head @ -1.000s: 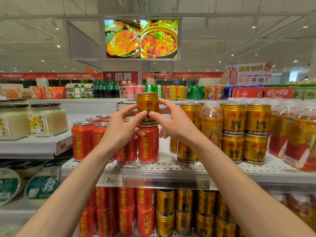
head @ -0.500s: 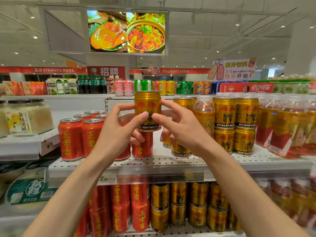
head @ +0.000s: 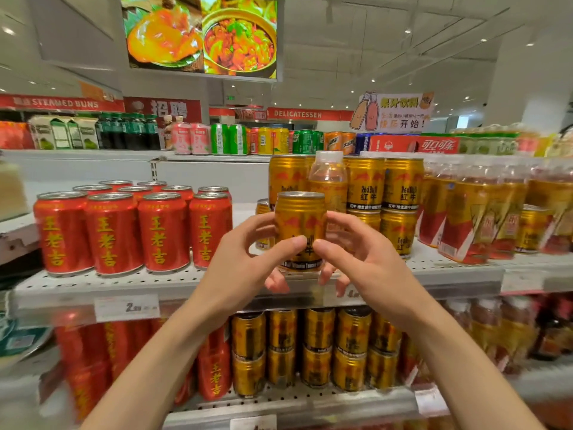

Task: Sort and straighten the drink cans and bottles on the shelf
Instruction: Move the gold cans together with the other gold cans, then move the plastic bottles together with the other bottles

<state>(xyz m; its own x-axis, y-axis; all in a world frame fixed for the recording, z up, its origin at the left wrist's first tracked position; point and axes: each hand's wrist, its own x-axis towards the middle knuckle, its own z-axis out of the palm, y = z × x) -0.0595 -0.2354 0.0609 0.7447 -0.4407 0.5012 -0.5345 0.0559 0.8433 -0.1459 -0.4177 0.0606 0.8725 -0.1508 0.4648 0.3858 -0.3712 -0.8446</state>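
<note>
Standing upright, the gold can [head: 299,225] is clamped between left-hand fingers [head: 291,243] and right-hand fingers [head: 322,245].

I see a white perforated metal shelf [head: 192,279] with a price tag [head: 127,307] on its front edge. At left, red drink cans with yellow characters [head: 113,234] stand upright on it in tight rows. Right of a bare gap, gold Red Bull cans [head: 400,209] stand stacked two high. Further right, clear plastic bottles with gold and red labels [head: 465,218] stand packed together. Below, a second white shelf [head: 294,405] carries more red and gold cans [head: 316,349], blurred.
</note>
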